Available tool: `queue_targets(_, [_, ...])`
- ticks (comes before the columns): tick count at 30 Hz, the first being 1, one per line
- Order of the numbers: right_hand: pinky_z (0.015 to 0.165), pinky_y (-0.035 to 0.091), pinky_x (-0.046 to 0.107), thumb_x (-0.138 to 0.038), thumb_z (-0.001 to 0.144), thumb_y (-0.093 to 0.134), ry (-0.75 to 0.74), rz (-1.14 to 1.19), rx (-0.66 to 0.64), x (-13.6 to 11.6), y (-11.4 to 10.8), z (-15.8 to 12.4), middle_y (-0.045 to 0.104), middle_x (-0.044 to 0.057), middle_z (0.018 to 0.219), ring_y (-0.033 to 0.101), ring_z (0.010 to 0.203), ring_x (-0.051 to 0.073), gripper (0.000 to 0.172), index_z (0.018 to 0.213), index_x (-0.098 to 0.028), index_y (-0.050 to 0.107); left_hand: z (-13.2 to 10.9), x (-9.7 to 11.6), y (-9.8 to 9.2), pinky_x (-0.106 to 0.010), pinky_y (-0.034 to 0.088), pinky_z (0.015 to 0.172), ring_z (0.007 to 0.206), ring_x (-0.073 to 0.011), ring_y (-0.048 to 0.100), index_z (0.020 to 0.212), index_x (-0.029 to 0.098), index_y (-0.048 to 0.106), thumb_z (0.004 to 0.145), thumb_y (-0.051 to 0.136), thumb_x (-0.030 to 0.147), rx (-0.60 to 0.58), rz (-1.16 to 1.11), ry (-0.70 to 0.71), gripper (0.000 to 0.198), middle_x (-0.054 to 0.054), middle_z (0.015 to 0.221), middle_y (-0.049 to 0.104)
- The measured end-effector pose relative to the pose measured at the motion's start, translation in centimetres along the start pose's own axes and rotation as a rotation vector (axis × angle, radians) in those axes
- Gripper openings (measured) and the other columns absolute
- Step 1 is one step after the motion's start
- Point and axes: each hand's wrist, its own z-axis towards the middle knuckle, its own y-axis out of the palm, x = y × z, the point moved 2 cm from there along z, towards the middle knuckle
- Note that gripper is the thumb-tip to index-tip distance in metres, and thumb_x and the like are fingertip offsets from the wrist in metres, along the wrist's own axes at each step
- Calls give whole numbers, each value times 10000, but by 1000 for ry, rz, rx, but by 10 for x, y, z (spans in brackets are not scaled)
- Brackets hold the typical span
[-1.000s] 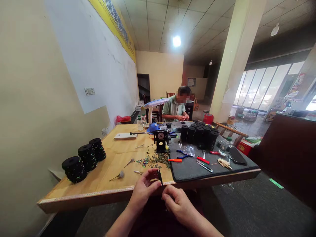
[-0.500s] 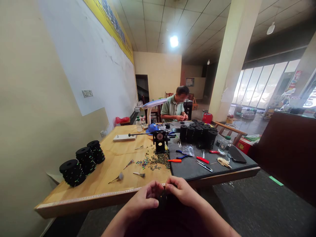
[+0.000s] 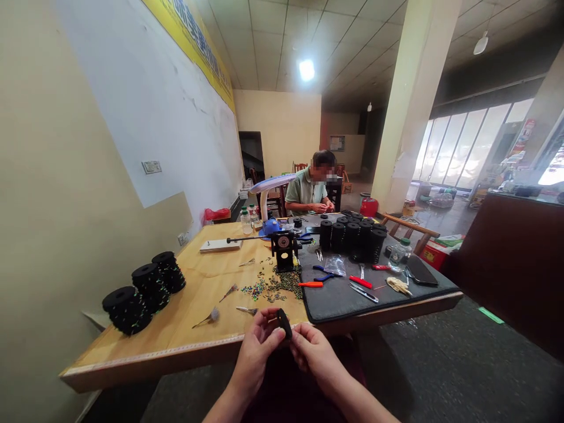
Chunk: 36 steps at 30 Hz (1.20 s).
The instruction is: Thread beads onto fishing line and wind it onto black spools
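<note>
My left hand (image 3: pixel 259 341) holds a black spool (image 3: pixel 284 324) between thumb and fingers, just past the table's front edge. Its round end stands nearly edge-on, and its lower part is lost against dark clothing. My right hand (image 3: pixel 314 349) is closed in a pinch close against the spool's right side; what lies between those fingertips is hidden. Beyond the hands, small loose beads (image 3: pixel 284 283) are heaped on the wooden table (image 3: pixel 176 317). Thin brush-like bundles (image 3: pixel 213 315) lie left of them.
A black winding machine (image 3: pixel 284 249) stands mid-table beside a blue-based lamp (image 3: pixel 269 228). Black spools stand at left (image 3: pixel 127 308) and right (image 3: pixel 376 245). Pliers (image 3: pixel 324 274), tweezers (image 3: pixel 363 292) and a bottle (image 3: pixel 400 255) rest on the grey mat (image 3: pixel 335 308). A co-worker (image 3: pixel 304 191) sits opposite.
Both hands have risen slightly, and the spool has tilted up so its round end shows above the left thumb. The right fingers have moved down beside it. The view has shifted slightly.
</note>
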Motion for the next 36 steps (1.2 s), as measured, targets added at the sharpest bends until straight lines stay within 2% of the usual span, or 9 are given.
queue_targets(3, [379,226,187,-572,716,611,-60,-123,29,-1,2,-2,459,-79,513,330,378,49,404,710,-194,471,3,-1,4,-328,502,814,993,-243,597,993,209,581,656,759,302,91,90,56,392,-70,1005,645])
queue_targets(6, [412,283,198,-473,770,580,-158,-288,44,-4,1,-3,482,-59,543,379,414,68,306,715,-185,493,6,0,5,-328,523,784,990,-247,593,979,204,572,636,761,305,156,208,118,404,-78,1000,631])
queue_targets(11, [514,357,219,-317,834,513,-302,-532,59,-12,-4,-7,521,-29,594,438,526,107,198,693,-179,522,13,-2,3,-313,534,711,924,-232,598,984,194,560,671,723,319,128,363,132,374,-81,996,613])
queue_targets(16, [605,371,232,-203,828,504,-458,-841,77,-21,-9,-11,600,5,684,511,646,145,121,736,-184,580,21,-5,-1,-287,493,651,752,-193,619,888,177,589,663,720,342,21,415,8,308,-40,859,648])
queue_targets(21, [596,349,241,-174,841,494,-550,-1056,44,-27,-15,-11,617,21,719,531,645,154,132,744,-204,580,26,-13,1,-208,351,448,525,-117,499,742,173,567,625,733,379,-64,429,-250,290,46,606,553])
queue_targets(26, [606,353,242,-203,858,519,-564,-1103,8,-31,-20,-9,633,27,745,554,670,159,117,763,-201,586,24,-17,2,-192,256,397,445,-84,401,624,170,548,638,705,421,-125,429,-395,297,79,502,450])
queue_targets(32, [638,381,231,-170,821,557,-485,-989,-110,-34,-31,-2,647,14,755,569,704,156,83,772,-194,620,17,-22,-3,-192,182,402,402,-59,306,642,170,574,649,684,389,-223,335,-560,245,101,470,379])
queue_targets(34, [662,395,228,-143,808,551,-455,-924,-155,-32,-35,2,647,6,759,571,721,154,93,786,-188,629,14,-23,-4,-191,192,413,403,-63,336,644,168,585,637,688,378,-265,279,-601,234,96,469,392])
queue_targets(36, [683,406,229,-143,811,541,-422,-858,-196,-29,-39,4,647,3,768,571,740,155,105,811,-183,638,11,-23,-4,-194,230,428,436,-83,428,667,162,603,633,679,364,-308,215,-630,218,66,504,468])
